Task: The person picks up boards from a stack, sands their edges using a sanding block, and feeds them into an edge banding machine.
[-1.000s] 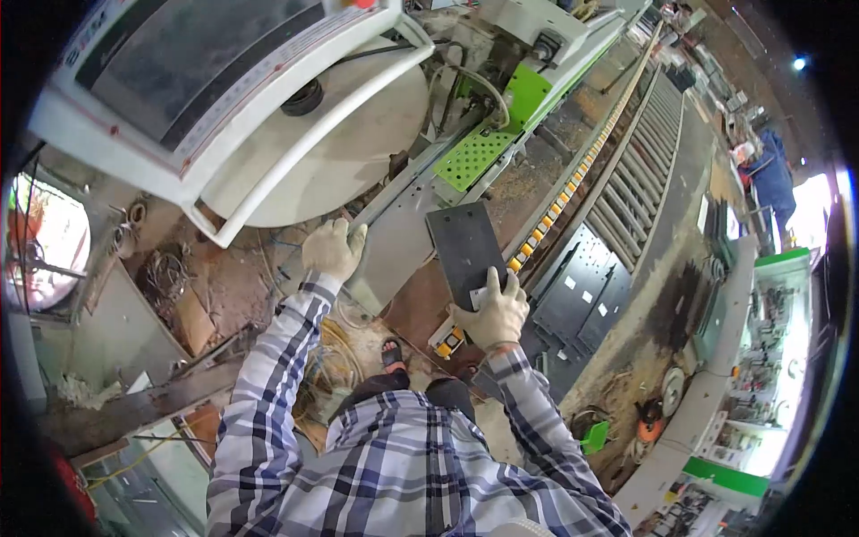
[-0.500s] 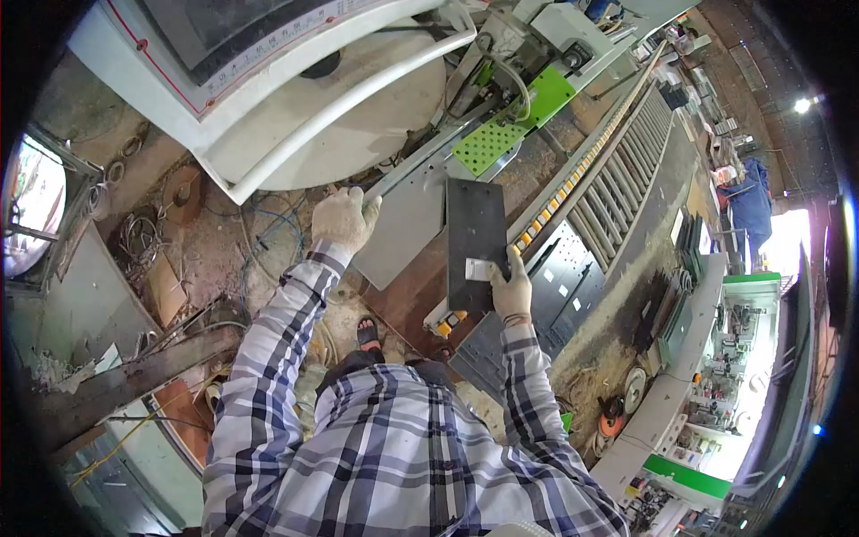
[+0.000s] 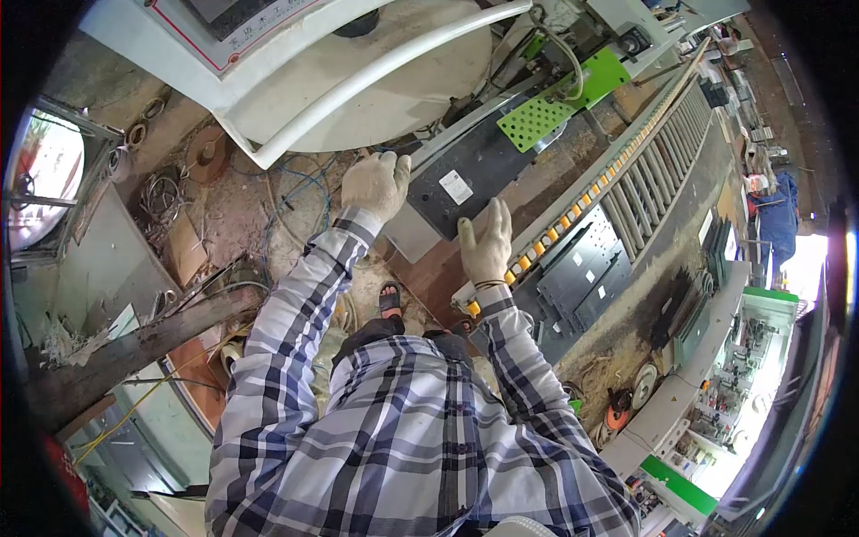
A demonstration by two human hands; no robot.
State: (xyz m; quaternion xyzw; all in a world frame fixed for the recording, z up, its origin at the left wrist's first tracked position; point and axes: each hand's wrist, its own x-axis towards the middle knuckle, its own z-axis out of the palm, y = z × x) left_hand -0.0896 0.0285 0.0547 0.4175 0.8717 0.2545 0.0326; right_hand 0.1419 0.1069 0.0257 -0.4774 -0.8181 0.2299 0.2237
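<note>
A dark flat board (image 3: 488, 166) with a white label (image 3: 455, 186) lies on the light metal machine bed (image 3: 410, 243), its far end close to the green perforated plate (image 3: 537, 123). My left hand (image 3: 371, 190), in a pale glove, is at the board's left edge with its thumb apart from the fingers; contact with the board is unclear. Beside the board's lower right edge is my gloved right hand (image 3: 488, 249). Its fingers are stretched out and its thumb points at the board's near corner, with nothing held.
Yellow rollers (image 3: 540, 248) line a rail on the right, beside a roller conveyor (image 3: 658, 170). Several dark boards (image 3: 573, 277) lie stacked there. A white curved bar (image 3: 385, 80) and a large pale disc (image 3: 420, 98) stand ahead. Cables and coils litter the left floor.
The dark board has moved from my right hand onto the machine bed, farther forward and turned in line with it. My right hand has let go and spread its fingers. The view has shifted slightly.
</note>
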